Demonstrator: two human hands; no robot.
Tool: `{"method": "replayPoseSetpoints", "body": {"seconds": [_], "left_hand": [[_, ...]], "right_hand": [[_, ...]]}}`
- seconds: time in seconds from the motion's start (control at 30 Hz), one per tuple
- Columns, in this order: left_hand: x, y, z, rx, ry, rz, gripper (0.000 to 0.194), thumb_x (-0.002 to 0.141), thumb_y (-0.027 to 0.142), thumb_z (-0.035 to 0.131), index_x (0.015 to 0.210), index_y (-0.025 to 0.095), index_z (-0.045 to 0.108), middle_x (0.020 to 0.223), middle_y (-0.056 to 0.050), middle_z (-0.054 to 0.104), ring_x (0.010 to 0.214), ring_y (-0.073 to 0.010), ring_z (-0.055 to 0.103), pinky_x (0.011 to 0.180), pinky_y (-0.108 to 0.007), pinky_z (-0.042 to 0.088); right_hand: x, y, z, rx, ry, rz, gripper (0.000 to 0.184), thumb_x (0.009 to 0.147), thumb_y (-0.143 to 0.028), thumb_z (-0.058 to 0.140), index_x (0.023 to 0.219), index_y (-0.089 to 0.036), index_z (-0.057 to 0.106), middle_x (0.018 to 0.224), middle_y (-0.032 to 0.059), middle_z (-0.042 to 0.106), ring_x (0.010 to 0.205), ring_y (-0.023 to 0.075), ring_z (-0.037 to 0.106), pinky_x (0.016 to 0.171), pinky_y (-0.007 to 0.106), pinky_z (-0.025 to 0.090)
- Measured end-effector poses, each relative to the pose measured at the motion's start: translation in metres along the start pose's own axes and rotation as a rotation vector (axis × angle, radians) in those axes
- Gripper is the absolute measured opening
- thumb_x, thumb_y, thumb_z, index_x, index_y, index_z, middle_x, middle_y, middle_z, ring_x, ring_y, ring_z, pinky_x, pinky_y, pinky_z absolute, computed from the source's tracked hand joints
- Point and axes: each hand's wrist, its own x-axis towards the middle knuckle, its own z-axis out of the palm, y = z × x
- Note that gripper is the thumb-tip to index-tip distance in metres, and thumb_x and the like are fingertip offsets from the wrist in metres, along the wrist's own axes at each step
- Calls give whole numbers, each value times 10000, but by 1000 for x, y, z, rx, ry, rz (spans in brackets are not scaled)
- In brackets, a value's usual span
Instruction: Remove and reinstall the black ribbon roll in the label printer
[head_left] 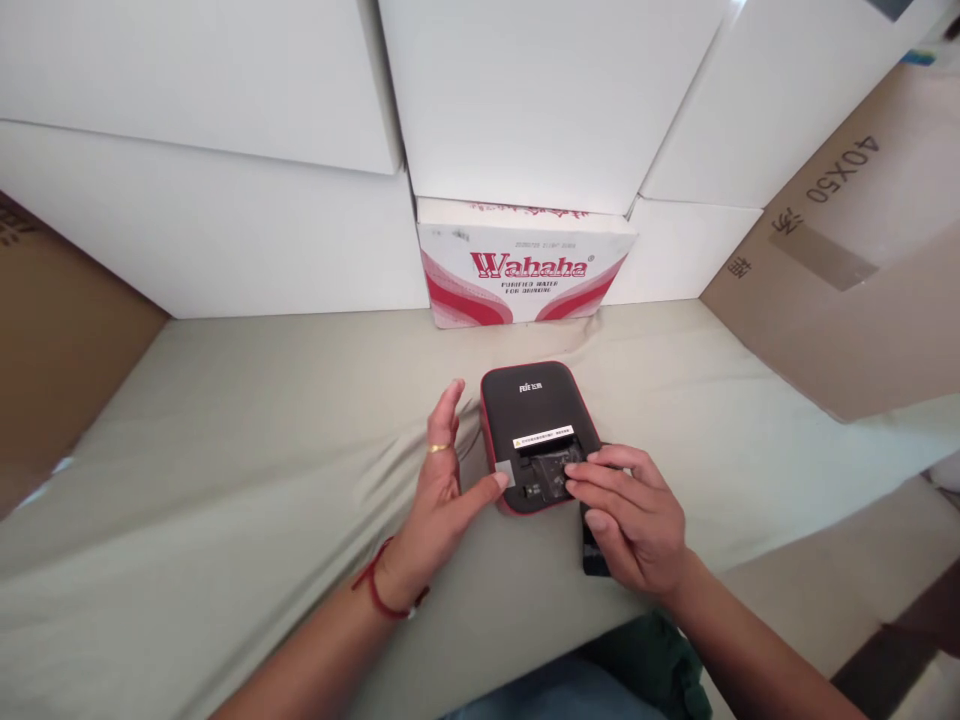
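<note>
A compact black device with red sides and white lettering lies flat on the cloth. A white warning strip runs across it, above a recess holding a shiny dark insert. Beside the device's left side is my left hand, its fingers spread and the thumb resting on a grey square patch near the corner. My right hand reaches in from the right, fingers extended, with the fingertips touching the insert's right edge and the thumb apart. Partly under that hand lies a black flat object, mostly hidden.
Pale green cloth covers the surface. Behind the device stands a red and white Wahaha water carton, against stacked white boxes. Brown cardboard panels flank both sides, the left panel and the right panel.
</note>
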Motion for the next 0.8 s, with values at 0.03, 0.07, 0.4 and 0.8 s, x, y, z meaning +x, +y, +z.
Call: {"method": "replayPoseSetpoints", "body": {"seconds": [0.03,0.07,0.4,0.8], "left_hand": [[3,0,-4,-33,-46,-45,1097,1066,480,849,1917,522,159,2072,-34,145,1935,-362,159,1556,-698,207],[7,-1,-8,-62,-93,-79,1158,1045,496,872,1921,539,115,2079,-24,104,1938,-368,136,1552,-701,216],[27,-17,-4,-305,-226,-209,1227,975,431,776,1932,506,10,2050,-13,259,1879,-315,360,1505,-593,407],[19,-27,9,-290,-210,-145,1223,1014,593,828,1937,469,36,2076,-48,133,1927,-346,203,1549,-593,290]], "right_hand": [[-5,-1,-1,-3,7,12,337,1091,-158,661,1364,-194,856,1272,128,941,1153,313,811,1012,497,709],[-9,-1,-2,-5,11,24,364,1085,-144,656,1386,-198,852,1288,125,939,1162,316,807,1025,506,705],[-28,-2,5,-16,20,76,406,1099,-125,633,1440,-220,831,1366,85,932,1279,264,818,1224,478,656],[2,10,-15,2,-107,-72,423,1037,-137,705,1434,-225,824,1192,108,958,1136,304,913,1108,533,762]]}}
